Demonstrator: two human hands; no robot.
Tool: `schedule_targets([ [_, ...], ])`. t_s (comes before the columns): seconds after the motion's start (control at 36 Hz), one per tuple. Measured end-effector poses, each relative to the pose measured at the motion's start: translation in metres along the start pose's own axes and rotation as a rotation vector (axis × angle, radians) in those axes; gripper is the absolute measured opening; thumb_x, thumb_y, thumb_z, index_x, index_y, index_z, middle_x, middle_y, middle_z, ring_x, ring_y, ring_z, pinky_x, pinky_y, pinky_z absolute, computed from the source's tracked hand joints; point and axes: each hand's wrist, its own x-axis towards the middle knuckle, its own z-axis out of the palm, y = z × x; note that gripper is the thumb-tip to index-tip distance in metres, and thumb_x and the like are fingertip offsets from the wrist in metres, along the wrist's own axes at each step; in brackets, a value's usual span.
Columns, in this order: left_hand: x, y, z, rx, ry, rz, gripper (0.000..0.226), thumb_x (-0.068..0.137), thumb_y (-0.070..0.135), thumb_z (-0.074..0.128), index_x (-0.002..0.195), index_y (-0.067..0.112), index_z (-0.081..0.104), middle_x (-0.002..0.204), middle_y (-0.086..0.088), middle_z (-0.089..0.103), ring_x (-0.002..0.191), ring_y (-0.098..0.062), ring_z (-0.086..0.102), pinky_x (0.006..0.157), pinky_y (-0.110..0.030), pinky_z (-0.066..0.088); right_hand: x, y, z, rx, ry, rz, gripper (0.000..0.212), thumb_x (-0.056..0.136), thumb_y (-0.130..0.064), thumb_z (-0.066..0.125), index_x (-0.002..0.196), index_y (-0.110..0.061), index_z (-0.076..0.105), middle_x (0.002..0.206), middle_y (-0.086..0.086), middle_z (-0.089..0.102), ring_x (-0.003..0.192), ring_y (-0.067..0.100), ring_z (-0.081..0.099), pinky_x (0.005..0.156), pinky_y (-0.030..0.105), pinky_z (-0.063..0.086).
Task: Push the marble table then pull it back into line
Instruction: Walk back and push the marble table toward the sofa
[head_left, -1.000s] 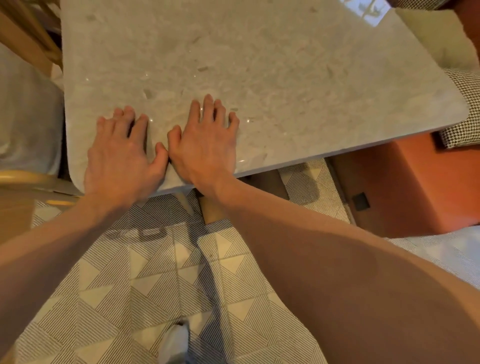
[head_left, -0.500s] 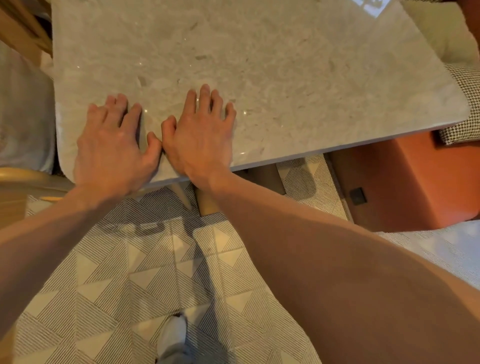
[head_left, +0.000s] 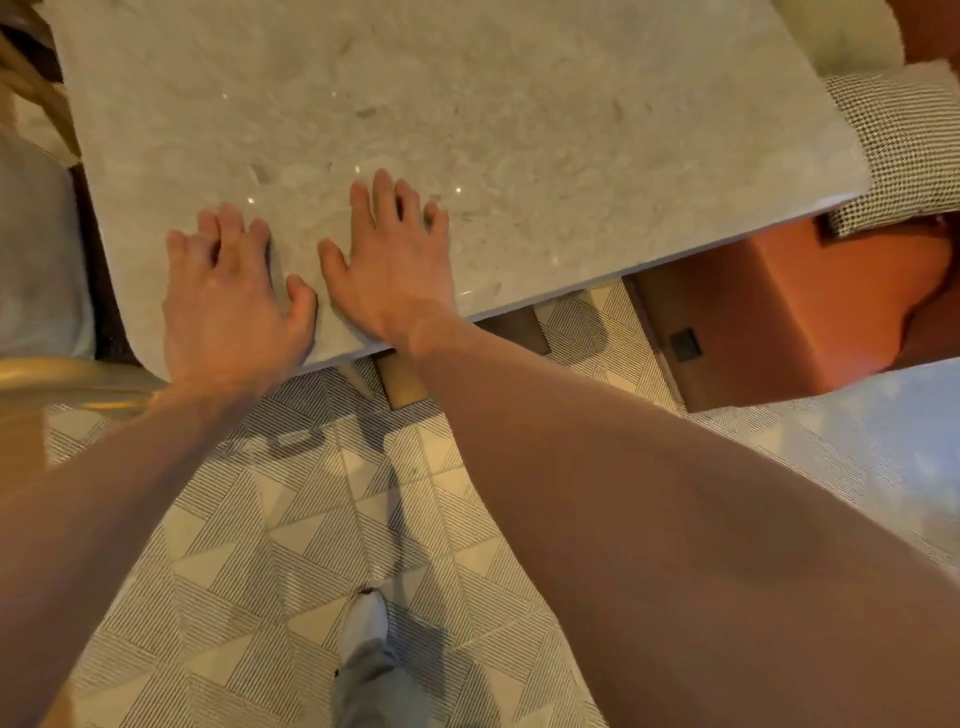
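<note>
The marble table (head_left: 545, 119) has a pale grey, glossy top that fills the upper part of the head view. My left hand (head_left: 228, 296) lies flat, palm down, on the near left corner of the top, fingers spread. My right hand (head_left: 395, 260) rests flat beside it, also palm down with fingers apart, near the front edge. The two thumbs sit a small gap apart. Neither hand holds anything. The table's base is mostly hidden under the top.
An orange upholstered seat (head_left: 779, 312) with a houndstooth cushion (head_left: 904, 150) stands at the table's right end. A curved wooden chair back (head_left: 67, 382) is at the left edge. Patterned floor tiles (head_left: 291, 519) lie below, with my foot and grey trouser leg (head_left: 369, 654).
The table's near edge and both hands have shifted slightly in view, and my thumbs, touching before, are now a little apart. The hands stay flat on the marble.
</note>
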Motion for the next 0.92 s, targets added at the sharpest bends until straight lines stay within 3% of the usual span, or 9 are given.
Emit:
schedule_targets([
  [0.08,0.018,0.008,-0.022,0.04,-0.165,-0.082,0.048,0.086,0.035,0.051,0.114,-0.004,0.056,0.122,-0.031,0.055,0.111,-0.05,0.051,0.091,-0.059,0.046,0.007,0.016,-0.034,0.05,-0.205,-0.038,0.063,0.099,-0.049,0.039,0.151,-0.014,0.036,0.161,0.01,0.027,0.147,0.03,0.025,0.114,0.047,0.024],
  [0.14,0.035,0.016,-0.039,0.018,-0.259,-0.173,0.045,0.089,0.035,0.054,0.113,-0.001,0.063,0.111,-0.029,0.064,0.101,-0.048,0.06,0.083,-0.05,0.049,0.007,0.022,-0.059,0.215,-0.357,0.042,0.054,0.099,-0.047,0.042,0.14,-0.012,0.054,0.152,0.01,0.042,0.14,0.031,0.037,0.113,0.046,0.031],
  [0.19,0.053,0.023,-0.057,-0.096,-0.358,-0.272,0.036,0.092,0.032,0.056,0.108,0.003,0.069,0.106,-0.025,0.07,0.097,-0.045,0.063,0.078,-0.043,0.047,-0.002,0.03,-0.081,0.447,-0.432,0.123,0.055,0.1,-0.046,0.046,0.139,-0.01,0.057,0.15,0.013,0.049,0.137,0.032,0.046,0.114,0.046,0.036],
  [0.28,0.073,0.047,-0.083,-0.388,-0.468,-0.466,0.024,0.093,0.024,0.06,0.106,0.006,0.069,0.111,-0.022,0.071,0.1,-0.041,0.065,0.087,-0.046,0.053,-0.023,0.055,-0.108,0.686,-0.374,0.152,0.054,0.099,-0.043,0.053,0.139,-0.006,0.057,0.149,0.014,0.051,0.132,0.031,0.052,0.11,0.04,0.04],
  [0.33,0.084,0.079,-0.097,-0.64,-0.515,-0.564,0.014,0.095,0.018,0.059,0.1,0.007,0.067,0.109,-0.022,0.07,0.091,-0.038,0.068,0.086,-0.051,0.057,-0.029,0.081,-0.131,0.824,-0.31,0.205,0.051,0.099,-0.041,0.054,0.135,-0.005,0.061,0.145,0.014,0.056,0.126,0.029,0.057,0.104,0.036,0.042],
  [0.42,0.108,0.145,-0.112,-0.812,-0.491,-0.557,0.012,0.096,0.015,0.057,0.099,0.006,0.066,0.108,-0.02,0.068,0.08,-0.032,0.068,0.075,-0.046,0.057,-0.026,0.135,-0.173,0.975,-0.236,0.281,0.047,0.1,-0.039,0.053,0.129,-0.004,0.064,0.134,0.013,0.064,0.121,0.028,0.06,0.101,0.037,0.045],
  [0.53,0.136,0.252,-0.128,-1.047,-0.443,-0.559,0.014,0.096,0.016,0.057,0.097,0.007,0.068,0.104,-0.02,0.07,0.078,-0.031,0.07,0.073,-0.046,0.06,-0.013,0.219,-0.233,1.18,-0.15,0.384,0.046,0.1,-0.039,0.052,0.125,-0.003,0.065,0.126,0.015,0.068,0.116,0.031,0.063,0.103,0.044,0.049],
  [0.69,0.155,0.376,-0.143,-1.26,-0.414,-0.507,0.023,0.097,0.019,0.053,0.104,0.004,0.07,0.103,-0.019,0.075,0.093,-0.036,0.073,0.081,-0.05,0.062,0.004,0.316,-0.301,1.457,-0.02,0.468,0.033,0.099,-0.031,0.052,0.112,-0.003,0.066,0.105,0.01,0.067,0.087,0.024,0.065,0.082,0.038,0.054],
  [0.92,0.198,0.465,-0.14,-1.391,-0.39,-0.533,0.025,0.095,0.014,0.054,0.106,-0.001,0.07,0.106,-0.022,0.074,0.097,-0.039,0.071,0.078,-0.048,0.06,0.03,0.415,-0.329,1.51,-0.01,0.461,0.03,0.1,-0.032,0.051,0.108,-0.008,0.068,0.114,0.017,0.072,0.093,0.028,0.068,0.086,0.042,0.057],
])
